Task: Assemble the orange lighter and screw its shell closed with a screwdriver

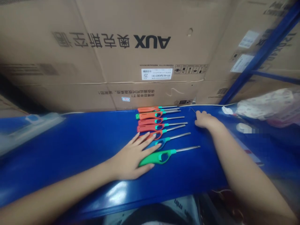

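Several long-necked gas lighters lie side by side in a column on the blue tabletop, metal tubes pointing right. Nearest is a green lighter [154,158]; beyond it come a blue lighter [161,143], then red and orange lighters, including a red lighter [148,128]. My left hand [133,156] rests with fingers spread over the handles of the green, blue and nearest orange lighters. Right of the farther tubes, my right hand [205,119] is closed in a pinch. A thin dark rod [193,110] sticks out from its fingertips; the rest is hidden in the hand.
A large cardboard box [105,65] with upside-down printing stands behind the blue table [82,150]. A blue metal frame [257,53] slants at the right. Plastic bags [260,103] lie at the right, and a clear plastic sheet or bag [28,131] at the left.
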Motion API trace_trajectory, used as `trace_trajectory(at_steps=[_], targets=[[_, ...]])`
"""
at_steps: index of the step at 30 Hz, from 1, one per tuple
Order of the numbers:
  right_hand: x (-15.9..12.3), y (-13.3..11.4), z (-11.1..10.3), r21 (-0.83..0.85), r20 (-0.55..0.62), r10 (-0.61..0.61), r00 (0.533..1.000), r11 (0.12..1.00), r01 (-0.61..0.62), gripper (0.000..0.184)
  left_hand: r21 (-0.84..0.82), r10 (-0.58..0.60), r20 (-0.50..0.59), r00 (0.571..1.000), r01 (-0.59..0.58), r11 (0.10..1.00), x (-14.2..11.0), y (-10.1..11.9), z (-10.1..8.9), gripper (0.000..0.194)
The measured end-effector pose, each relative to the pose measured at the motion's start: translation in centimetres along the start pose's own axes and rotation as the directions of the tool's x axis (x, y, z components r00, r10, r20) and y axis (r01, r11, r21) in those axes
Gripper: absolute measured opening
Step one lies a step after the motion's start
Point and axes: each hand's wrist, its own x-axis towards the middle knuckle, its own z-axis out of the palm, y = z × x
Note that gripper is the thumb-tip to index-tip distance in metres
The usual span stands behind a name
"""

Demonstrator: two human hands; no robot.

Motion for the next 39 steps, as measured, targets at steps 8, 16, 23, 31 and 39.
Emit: trace_trajectory(at_steps=[8, 16, 23, 31, 39], targets=[[-0.8, -0.7, -1.1, 0.106, -0.224, -0.009, 0.975, 0.994, 0.033, 0.042, 0.028, -0.068, -0.044, 0.997, 0.069, 0.997, 2.2, -0.7, 1.3, 0.068], [-1.9, -1.5, -1.6, 0.436, -0.788, 0.049, 0.613, 0.748, 0.500, 0.018, -0.004, -0.060, -0.045, 0.997, 0.060, 0.998, 3.8, -1.2, 1.2, 0.070], [-5.4, -6.6, -1.5, 0.490, -0.866, 0.046, 0.499, 0.283, 0.825, 0.026, -0.025, -0.071, -0.064, 0.995, 0.069, 0.997, 5.0, -1.9, 1.5, 0.071], [-11.0, -11.8, -1.2, 0.499, -0.817, -0.300, 0.492, 0.058, 0.864, 0.022, -0.190, -0.197, -0.358, 0.913, 0.135, 0.972, 3.0, 0.0, 1.0, 0.061], [-11.9, -13.9, 0.6, 0.251, -0.883, -0.393, 0.258, 0.071, 0.965, 0.014, -0.380, -0.240, -0.416, 0.877, 0.072, 0.922, 1.2, 0.3, 1.7, 0.016]])
